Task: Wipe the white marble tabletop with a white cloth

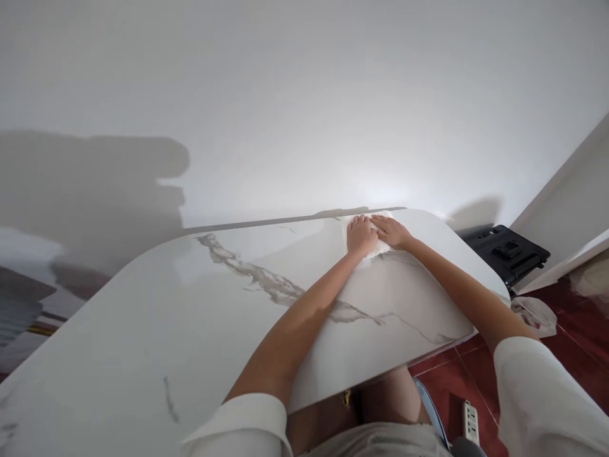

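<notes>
L hand (362, 236) & R hand (391, 231) on cloth (380, 250) nr table's (143, 304) far edge; R flat, unclenched; L's grip can't tell; overpushing could bunch cloth agst wall (295, 127).

"What's at the back?"
"A plain pale wall (304, 95), brightest low down, right of centre, with a broad grey shadow (95, 178) over its left side."
"And the floor?"
"Dark red tiles (585, 336) with pale joints. A white power strip (471, 422) lies on them."
"Far right?"
"A black suitcase (507, 252), a see-through plastic bag (537, 316) near it."
</notes>
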`<state>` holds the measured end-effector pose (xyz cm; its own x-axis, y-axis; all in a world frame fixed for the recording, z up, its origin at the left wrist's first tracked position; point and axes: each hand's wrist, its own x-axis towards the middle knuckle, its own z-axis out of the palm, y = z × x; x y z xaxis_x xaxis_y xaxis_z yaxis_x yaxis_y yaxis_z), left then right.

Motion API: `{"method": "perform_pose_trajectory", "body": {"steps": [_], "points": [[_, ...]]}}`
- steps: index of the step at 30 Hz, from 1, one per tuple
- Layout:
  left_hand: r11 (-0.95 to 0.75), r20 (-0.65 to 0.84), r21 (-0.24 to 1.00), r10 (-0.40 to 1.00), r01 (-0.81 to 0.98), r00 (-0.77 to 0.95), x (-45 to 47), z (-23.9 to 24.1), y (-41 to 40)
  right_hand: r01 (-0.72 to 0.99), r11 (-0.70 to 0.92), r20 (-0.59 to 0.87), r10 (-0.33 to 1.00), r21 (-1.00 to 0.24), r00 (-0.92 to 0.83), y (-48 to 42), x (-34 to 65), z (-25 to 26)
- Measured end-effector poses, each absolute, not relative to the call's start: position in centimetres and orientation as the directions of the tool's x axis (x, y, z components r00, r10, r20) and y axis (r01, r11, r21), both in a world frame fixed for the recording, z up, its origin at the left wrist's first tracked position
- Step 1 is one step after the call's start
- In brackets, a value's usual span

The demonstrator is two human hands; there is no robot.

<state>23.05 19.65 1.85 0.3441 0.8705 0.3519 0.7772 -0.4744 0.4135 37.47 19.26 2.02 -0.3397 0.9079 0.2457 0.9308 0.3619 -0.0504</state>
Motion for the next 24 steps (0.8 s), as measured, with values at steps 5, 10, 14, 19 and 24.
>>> {"method": "perform_pose_trajectory", "body": {"steps": [5,10,14,19,24], "points": [[-0.455,0.355,0.371,0.875,0.809,0.329,22.9,1.8,23.3,0.926,0.37,0.218,0.913,-0.076,-0.346,22.8,37.0,2.5],[-0.467,0.367,0.308,0.862,0.829,0.35,24.7,2.1,25.4,0.927,0.364,0.216,0.916,-0.088,-0.339,25.0,38.8,2.5],[-0.486,0.373,0.305,0.852,0.819,0.367,26.9,2.3,26.0,0.946,0.315,0.223,0.93,-0.077,-0.291,25.5,40.9,2.3],[-0.498,0.368,0.324,0.85,0.804,0.378,27.8,2.3,25.3,0.968,0.246,0.24,0.943,-0.042,-0.229,24.7,41.5,2.2],[-0.517,0.367,0.338,0.842,0.787,0.395,27.2,2.1,23.0,0.973,0.231,0.218,0.95,-0.014,-0.222,21.9,40.8,2.5]]}}
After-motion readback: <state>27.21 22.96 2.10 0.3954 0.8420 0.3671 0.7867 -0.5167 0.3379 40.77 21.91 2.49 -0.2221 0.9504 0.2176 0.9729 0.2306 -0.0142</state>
